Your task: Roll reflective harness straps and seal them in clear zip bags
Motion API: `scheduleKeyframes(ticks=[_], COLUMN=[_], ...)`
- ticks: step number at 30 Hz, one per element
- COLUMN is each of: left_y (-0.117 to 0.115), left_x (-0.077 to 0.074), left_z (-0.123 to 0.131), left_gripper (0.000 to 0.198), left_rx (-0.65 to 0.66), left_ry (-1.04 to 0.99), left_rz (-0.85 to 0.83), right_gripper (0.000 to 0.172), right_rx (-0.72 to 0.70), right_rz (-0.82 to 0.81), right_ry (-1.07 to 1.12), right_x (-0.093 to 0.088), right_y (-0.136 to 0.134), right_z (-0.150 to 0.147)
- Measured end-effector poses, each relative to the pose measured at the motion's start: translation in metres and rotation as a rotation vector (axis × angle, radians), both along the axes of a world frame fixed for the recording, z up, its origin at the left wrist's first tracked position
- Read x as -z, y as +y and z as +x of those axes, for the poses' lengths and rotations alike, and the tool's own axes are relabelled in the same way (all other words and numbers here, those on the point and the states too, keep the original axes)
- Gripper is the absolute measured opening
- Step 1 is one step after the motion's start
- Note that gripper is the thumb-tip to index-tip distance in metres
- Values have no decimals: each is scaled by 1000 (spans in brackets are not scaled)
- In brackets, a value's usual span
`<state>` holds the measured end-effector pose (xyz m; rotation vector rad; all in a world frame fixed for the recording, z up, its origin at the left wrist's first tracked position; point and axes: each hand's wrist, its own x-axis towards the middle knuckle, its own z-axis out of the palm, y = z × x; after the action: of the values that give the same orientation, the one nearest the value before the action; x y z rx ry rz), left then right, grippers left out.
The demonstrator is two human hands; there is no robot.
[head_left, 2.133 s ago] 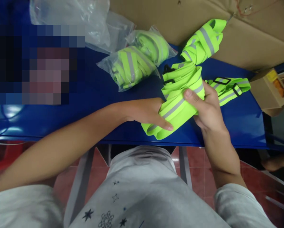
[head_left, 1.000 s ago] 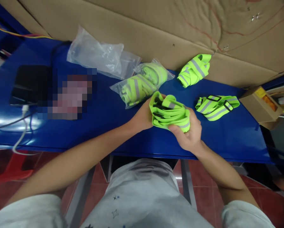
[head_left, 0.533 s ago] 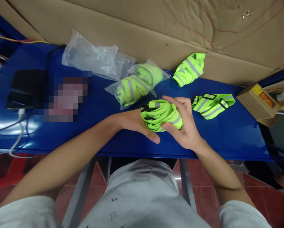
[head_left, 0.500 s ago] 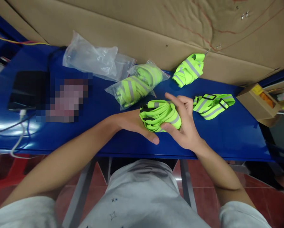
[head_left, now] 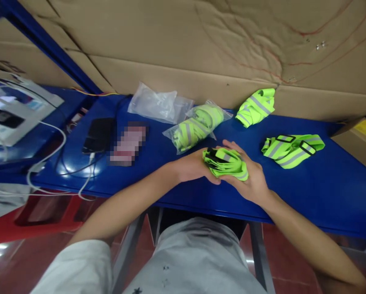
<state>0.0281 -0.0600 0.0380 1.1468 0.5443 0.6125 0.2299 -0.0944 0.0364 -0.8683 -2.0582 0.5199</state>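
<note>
Between my two hands sits a rolled bundle of reflective strap point(head_left: 227, 164), neon yellow-green with a grey stripe and black parts at its left end. My left hand point(head_left: 195, 166) grips it from the left, its fingers mostly hidden behind and under the roll. My right hand point(head_left: 254, 179) wraps round the right side, thumb along the near edge and fingers over the far side. Right of the hands lies a folded reflective strap point(head_left: 293, 150) with black buckles. Behind them are a bunched reflective strap point(head_left: 256, 107) and clear plastic bags holding rolled straps point(head_left: 198, 126).
Clear plastic bags point(head_left: 158, 104) lie at the back of the blue table point(head_left: 189, 200), against the cardboard wall point(head_left: 158, 69). To the left are a black phone point(head_left: 97, 135) on a cable and a blurred-out item point(head_left: 129, 143). A cardboard box point(head_left: 359, 143) stands at the right.
The view has swung left, so the table's things appear further right. My right hand has closed more tightly round the bundle, and both hands are nearer together.
</note>
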Motion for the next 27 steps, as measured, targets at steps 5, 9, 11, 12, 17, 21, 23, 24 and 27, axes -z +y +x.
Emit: scheduleKeyframes(ticks=[5,9,11,12,17,21,23,24,27], left_y=[28,87,113,122,137,99,65,46,-6], left_x=[-22,-37,-36,-34,-37,-60,-62,-60,-40], left_z=[-30,-116,-156,-172,-195,-145,-104,-83,-30], left_gripper=[79,47,51,46,23,20,15,15,22], left_rx=[-239,-967,-1111,-1138,-1041,-1055,-879,-770,-648], left_ry=[17,720,916,1004,1222,1221,1275,1282,1157], left_rz=[254,761,745,722,716,1020,1409,1545,1782], right_gripper=[46,54,55,56,58,58,58,58,54], right_rx=[330,450,374,314,192,253,216,186,161], right_rz=[151,13,-64,-90,-195,-343,-444,-505,-690], right_ry=[95,159,143,130,119,248,352,397,484], right_x=[3,8,9,10,9,0,-9,-13,-22], right_y=[0,5,6,7,5,6,4,2,-9], right_z=[17,18,12,8,-6,1,8,12,25])
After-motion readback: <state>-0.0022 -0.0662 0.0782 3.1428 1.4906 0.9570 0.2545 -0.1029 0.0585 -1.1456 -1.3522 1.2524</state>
